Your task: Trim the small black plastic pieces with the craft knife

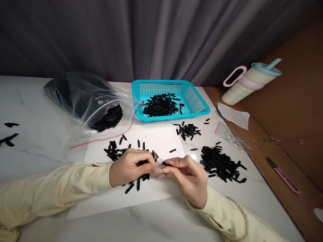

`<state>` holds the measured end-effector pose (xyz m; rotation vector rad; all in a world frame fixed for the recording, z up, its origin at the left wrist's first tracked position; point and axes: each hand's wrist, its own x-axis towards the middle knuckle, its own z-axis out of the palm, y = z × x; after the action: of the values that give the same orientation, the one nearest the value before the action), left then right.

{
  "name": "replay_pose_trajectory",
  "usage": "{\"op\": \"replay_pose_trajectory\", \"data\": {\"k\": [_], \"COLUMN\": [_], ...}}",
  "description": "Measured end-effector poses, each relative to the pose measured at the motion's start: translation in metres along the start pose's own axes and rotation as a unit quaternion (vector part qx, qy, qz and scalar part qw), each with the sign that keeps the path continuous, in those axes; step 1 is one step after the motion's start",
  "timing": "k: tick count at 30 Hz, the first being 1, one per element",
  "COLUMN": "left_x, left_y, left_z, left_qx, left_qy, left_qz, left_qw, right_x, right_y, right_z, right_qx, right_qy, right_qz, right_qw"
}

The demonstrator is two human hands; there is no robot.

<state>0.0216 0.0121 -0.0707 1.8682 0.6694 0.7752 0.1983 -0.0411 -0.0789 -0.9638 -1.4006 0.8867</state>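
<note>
My left hand [137, 166] and my right hand [188, 176] meet above a white sheet of paper [101, 198], their fingertips touching. Between my right thumb and fingers is a small black elongated piece [167, 164]. The left thumb and forefinger are pinched together; what they grip, if anything, is hidden. A greyish pointed bit [156, 156] shows between the hands, too small to name. Around and beneath the left hand lies a loose scatter of black pieces [112, 151]. Right of my right hand is a larger pile of the same pieces [220, 163].
A blue plastic basket [199, 109] holding black pieces stands at the back. To its left lies a clear zip bag [75, 97] spilling black pieces. A smaller heap [189, 130] sits before the basket. At right are a tumbler [248, 82], a paper slip [234, 116] and pink-handled tweezers [284, 176].
</note>
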Motion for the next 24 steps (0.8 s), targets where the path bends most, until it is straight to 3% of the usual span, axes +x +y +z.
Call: {"op": "replay_pose_trajectory", "data": {"k": [5, 10, 18, 24], "left_x": [0.0009, -0.0011, -0.0010, 0.0025], "left_y": [0.0028, 0.0018, 0.0063, 0.0055], "left_z": [-0.0007, 0.0004, 0.0018, -0.0013], "left_qx": [0.005, -0.055, -0.154, -0.243], "left_qy": [-0.019, -0.061, -0.080, -0.139], "left_qz": [-0.007, -0.061, -0.156, -0.226], "left_qw": [1.000, 0.995, 0.972, 0.933], "right_x": [-0.0011, -0.0030, -0.0023, -0.0048], "right_y": [-0.0035, -0.0010, 0.0000, 0.0005], "right_z": [0.0001, 0.0040, 0.0030, 0.0004], "right_qx": [0.064, 0.020, -0.023, -0.066], "right_qy": [-0.085, -0.071, -0.078, -0.093], "right_qz": [0.008, -0.020, -0.063, -0.053], "right_qw": [0.994, 0.997, 0.995, 0.992]}}
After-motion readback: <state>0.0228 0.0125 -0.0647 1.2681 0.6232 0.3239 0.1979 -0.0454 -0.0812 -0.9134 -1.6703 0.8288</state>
